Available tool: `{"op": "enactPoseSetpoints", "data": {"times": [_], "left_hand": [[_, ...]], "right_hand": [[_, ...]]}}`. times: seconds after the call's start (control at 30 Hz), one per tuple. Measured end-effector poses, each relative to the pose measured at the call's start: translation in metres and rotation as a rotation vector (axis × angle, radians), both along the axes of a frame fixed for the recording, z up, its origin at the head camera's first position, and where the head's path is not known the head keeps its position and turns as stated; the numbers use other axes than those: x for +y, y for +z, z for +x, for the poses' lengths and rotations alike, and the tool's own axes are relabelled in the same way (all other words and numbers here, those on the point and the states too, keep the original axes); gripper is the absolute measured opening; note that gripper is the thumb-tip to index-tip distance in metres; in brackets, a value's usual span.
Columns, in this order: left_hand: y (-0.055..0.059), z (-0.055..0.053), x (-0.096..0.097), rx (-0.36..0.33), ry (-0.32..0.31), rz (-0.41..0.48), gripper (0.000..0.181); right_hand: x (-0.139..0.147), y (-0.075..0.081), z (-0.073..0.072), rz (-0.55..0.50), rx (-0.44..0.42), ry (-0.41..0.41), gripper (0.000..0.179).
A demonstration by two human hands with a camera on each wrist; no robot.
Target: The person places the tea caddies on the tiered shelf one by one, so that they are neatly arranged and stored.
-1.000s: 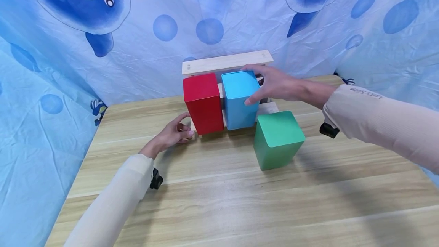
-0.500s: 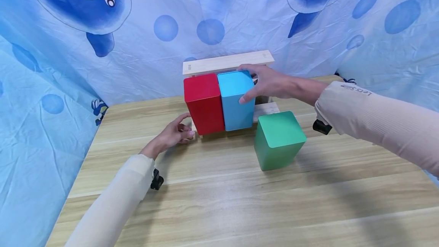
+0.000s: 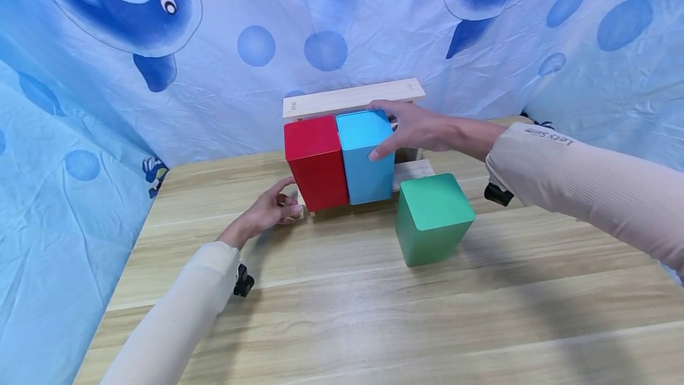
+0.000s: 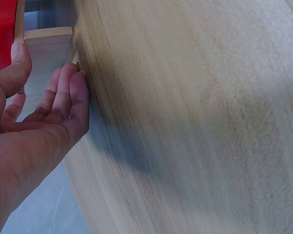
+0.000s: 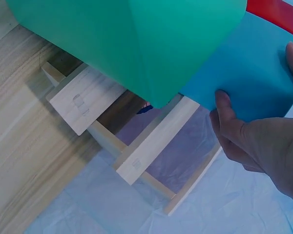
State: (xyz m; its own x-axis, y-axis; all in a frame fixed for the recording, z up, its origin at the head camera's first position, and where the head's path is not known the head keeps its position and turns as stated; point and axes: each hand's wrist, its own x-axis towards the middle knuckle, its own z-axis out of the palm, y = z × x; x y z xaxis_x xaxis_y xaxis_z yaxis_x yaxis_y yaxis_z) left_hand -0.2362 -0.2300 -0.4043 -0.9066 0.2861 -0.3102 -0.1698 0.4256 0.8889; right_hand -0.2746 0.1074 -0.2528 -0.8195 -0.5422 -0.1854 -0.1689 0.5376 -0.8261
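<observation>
My right hand (image 3: pixel 419 129) grips a tall light-blue box (image 3: pixel 371 174), thumb on its front and fingers behind its top edge. The blue box (image 5: pixel 256 63) stands on a pale wooden rack (image 3: pixel 414 172), flush against a red box (image 3: pixel 320 180) on its left. At the rack's left end, my left hand (image 3: pixel 271 207) rests its fingertips by the wood, just below the red box. In the left wrist view, the left hand (image 4: pixel 44 117) has its thumb at the rack's edge and its fingers loosely bent.
A green box (image 3: pixel 435 218) stands on the wood-grain table (image 3: pixel 342 314), in front of the rack's right side. Bare slats of the rack (image 5: pixel 156 139) show right of the blue box. A blue dolphin-print curtain (image 3: pixel 342 16) hangs behind.
My right hand has moved left with the blue box, and the gap between it and the red box has shut. The left hand, red box and green box have stayed in place.
</observation>
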Motion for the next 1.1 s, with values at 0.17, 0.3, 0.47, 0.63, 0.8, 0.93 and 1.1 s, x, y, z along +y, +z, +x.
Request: {"op": "enactPoseSetpoints", "data": {"times": [0.17, 0.3, 0.47, 0.63, 0.8, 0.93, 1.1], "left_hand": [[0.001, 0.001, 0.000, -0.001, 0.000, -0.005, 0.072], [0.001, 0.001, 0.000, -0.001, 0.004, -0.002, 0.072], [0.000, 0.001, -0.001, -0.004, 0.005, -0.017, 0.073], [-0.001, 0.001, -0.001, -0.003, 0.000, -0.019, 0.072], [0.000, 0.001, -0.001, 0.001, 0.003, -0.016, 0.072], [0.001, 0.002, 0.000, 0.006, 0.000, -0.023, 0.072], [0.002, 0.004, 0.000, 0.013, -0.002, -0.019, 0.071]], "right_hand": [[-0.001, -0.001, 0.000, -0.007, 0.004, 0.022, 0.098], [-0.001, 0.000, 0.002, -0.020, 0.011, 0.037, 0.101], [0.000, 0.001, 0.006, -0.002, 0.030, 0.046, 0.105], [0.005, 0.003, 0.011, 0.015, 0.058, 0.040, 0.105], [0.013, 0.006, 0.013, 0.025, 0.083, 0.030, 0.103], [0.021, 0.007, 0.016, 0.018, 0.084, 0.029, 0.103], [0.029, 0.006, 0.020, 0.004, 0.090, 0.024, 0.103]]}}
